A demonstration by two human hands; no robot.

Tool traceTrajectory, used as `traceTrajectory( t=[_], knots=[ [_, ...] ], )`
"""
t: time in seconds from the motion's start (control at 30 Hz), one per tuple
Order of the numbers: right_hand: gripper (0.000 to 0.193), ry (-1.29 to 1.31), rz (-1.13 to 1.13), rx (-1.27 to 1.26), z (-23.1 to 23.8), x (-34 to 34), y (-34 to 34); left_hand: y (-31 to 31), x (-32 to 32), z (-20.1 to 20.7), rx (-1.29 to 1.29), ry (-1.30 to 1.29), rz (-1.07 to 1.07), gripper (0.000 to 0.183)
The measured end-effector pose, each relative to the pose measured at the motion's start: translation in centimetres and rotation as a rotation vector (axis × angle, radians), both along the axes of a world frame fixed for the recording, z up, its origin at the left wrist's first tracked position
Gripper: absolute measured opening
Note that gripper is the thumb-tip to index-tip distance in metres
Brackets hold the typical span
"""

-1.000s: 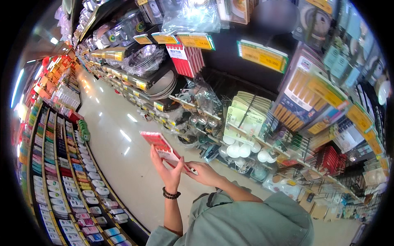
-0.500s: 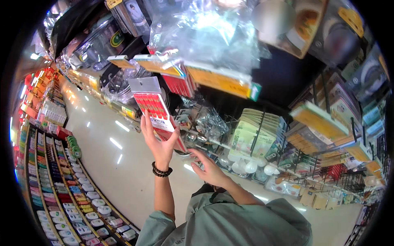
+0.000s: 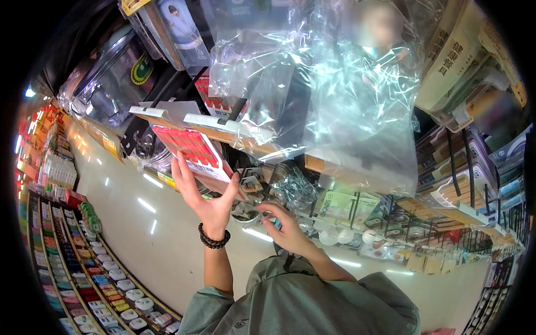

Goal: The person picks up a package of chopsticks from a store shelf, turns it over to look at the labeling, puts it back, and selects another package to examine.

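Observation:
My left hand (image 3: 204, 209), with a dark beaded bracelet at the wrist, grips the lower edge of a flat red-and-white hanging pack (image 3: 187, 144), thumb on one side and fingers on the other. The pack is tilted, its upper end close beneath a label holder (image 3: 152, 114) on a display hook. Similar red packs (image 3: 211, 96) hang just beyond it. To the right and lower, my right hand (image 3: 290, 230) is held in the air with bent fingers and thumb apart, nothing visible in it. What the pack contains cannot be made out.
Clear plastic-wrapped goods (image 3: 312, 84) hang close in front. A lidded glass pot (image 3: 114, 75) sits at upper left. Light green packs (image 3: 349, 206) hang at right, among several hooks. Shelves of small boxed goods (image 3: 100, 268) line the aisle's left side, across a shiny floor (image 3: 151, 240).
The pack in my left hand has moved up and left in view, its top now near the label holder. The display looms closer. My right hand stays apart from it.

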State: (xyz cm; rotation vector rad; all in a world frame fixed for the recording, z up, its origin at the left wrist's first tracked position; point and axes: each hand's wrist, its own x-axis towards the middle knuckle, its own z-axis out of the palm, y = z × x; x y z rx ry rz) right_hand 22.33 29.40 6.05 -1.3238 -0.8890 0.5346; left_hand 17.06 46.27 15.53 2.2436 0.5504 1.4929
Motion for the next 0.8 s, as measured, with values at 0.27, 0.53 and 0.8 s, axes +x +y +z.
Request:
traceTrajectory(
  t=[0.27,0.53,0.8],
  knots=[
    [0.025,-0.027,-0.013,-0.006,-0.3,0.2,0.3,0.9,1.0,0.0,-0.031,0.008,-0.077,0.1],
    [0.03,-0.01,-0.038,-0.007,0.9,1.2,-1.0,0.9,1.4,0.4,-0.041,0.004,-0.059,0.102],
    [0.026,-0.012,-0.061,-0.039,1.1,0.9,-2.0,0.1,0.6,1.1,-0.025,0.059,0.011,0.098]
  ],
)
